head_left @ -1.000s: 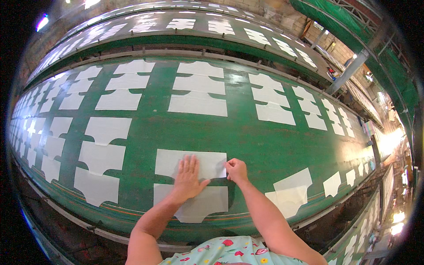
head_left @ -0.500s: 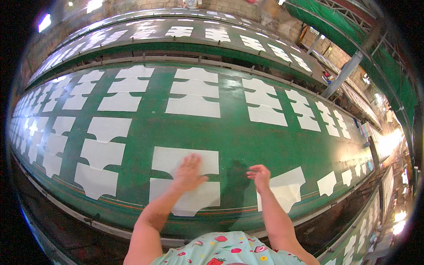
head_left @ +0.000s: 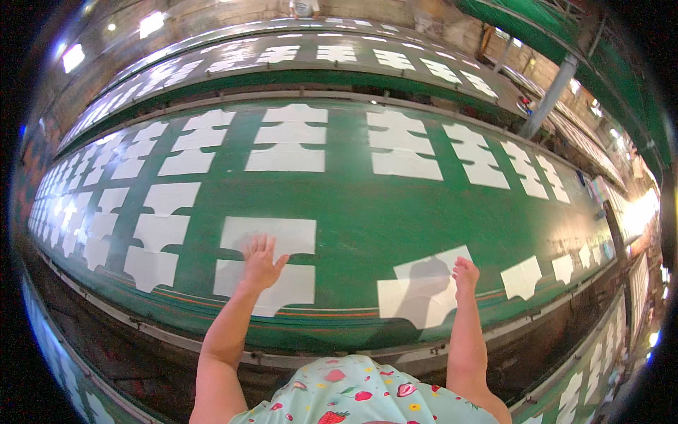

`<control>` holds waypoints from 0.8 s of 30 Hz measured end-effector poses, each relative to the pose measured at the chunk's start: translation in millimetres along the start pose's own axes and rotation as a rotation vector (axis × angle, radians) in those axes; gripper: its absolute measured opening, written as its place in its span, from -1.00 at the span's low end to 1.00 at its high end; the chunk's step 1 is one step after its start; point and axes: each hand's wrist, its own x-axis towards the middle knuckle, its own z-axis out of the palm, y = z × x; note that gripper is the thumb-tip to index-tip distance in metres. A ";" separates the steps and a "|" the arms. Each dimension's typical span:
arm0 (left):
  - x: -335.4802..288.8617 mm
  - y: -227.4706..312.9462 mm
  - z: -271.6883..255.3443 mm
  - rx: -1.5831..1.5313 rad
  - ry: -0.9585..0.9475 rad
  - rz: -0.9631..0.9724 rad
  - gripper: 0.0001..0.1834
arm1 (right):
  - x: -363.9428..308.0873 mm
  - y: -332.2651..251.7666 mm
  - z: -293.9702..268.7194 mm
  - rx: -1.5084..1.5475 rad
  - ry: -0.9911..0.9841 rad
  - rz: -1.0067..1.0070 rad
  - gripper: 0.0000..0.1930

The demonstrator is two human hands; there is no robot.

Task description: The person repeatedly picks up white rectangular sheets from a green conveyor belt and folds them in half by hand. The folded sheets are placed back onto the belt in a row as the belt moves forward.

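My left hand (head_left: 263, 264) is spread flat over the pair of white cut fabric pieces in front of me, its fingers on the upper piece (head_left: 289, 234) and its wrist over the lower piece (head_left: 293, 284). To the right, my right hand (head_left: 465, 275) has its fingers bent together at the right edge of a tilted white fabric piece (head_left: 413, 272). The fingers look closed on that edge, though the tips are partly hidden. This piece seems to overlap another white piece (head_left: 399, 300) askew. A shadow falls across both.
A long green table (head_left: 346, 219) carries rows of white fabric pieces (head_left: 286, 157). Nearby on the right lies a single piece (head_left: 521, 278). Behind stands another long table (head_left: 233, 60) with similar pieces. A grey post (head_left: 554, 95) rises at the right; a person (head_left: 304, 8) is far back.
My right hand has moved right, from bare green table to the edge of the tilted piece. My left hand has shifted left and spread its fingers. The view has moved slightly.
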 end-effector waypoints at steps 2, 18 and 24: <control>-2.4 51.4 12.0 -0.102 0.064 0.137 -0.27 | 22.6 8.3 -13.1 -0.296 0.006 -0.205 -0.73; -54.9 336.7 111.8 -0.087 -0.134 0.719 -0.26 | 121.7 -10.5 -50.3 -1.095 -0.120 -0.180 -0.68; -31.3 385.6 132.5 -0.055 -0.177 0.454 -0.08 | 96.0 -32.5 -53.7 -0.337 -0.717 -0.470 -0.81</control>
